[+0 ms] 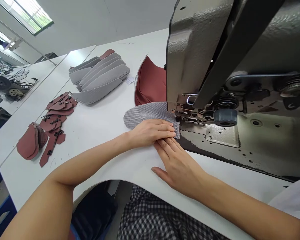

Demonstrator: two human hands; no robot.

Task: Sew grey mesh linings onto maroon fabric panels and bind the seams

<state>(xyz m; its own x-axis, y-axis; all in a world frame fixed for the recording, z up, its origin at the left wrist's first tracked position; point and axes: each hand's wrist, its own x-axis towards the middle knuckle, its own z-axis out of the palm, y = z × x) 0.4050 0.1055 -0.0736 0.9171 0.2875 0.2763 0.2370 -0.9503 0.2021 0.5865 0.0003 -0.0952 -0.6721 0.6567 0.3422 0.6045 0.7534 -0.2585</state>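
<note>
Under the head of a sewing machine (202, 83) lies a grey mesh fabric piece (140, 115), its right edge at the needle area. My left hand (152, 132) rests flat on this piece with fingers stretched toward the needle. Just below it, my right hand (180, 166) lies open, its fingertips touching the left hand's fingers and the fabric's near edge, thumb spread on the table. Behind the mesh piece, a dark red sewn panel (152, 81) stands curved against the machine.
A stack of grey mesh panels (102, 75) lies at the back left of the white table (97, 123). Dark red cut pieces (53, 116), some with black clips, are at the left. The table edge curves inward in front of my lap. Another machine (8, 85) stands far left.
</note>
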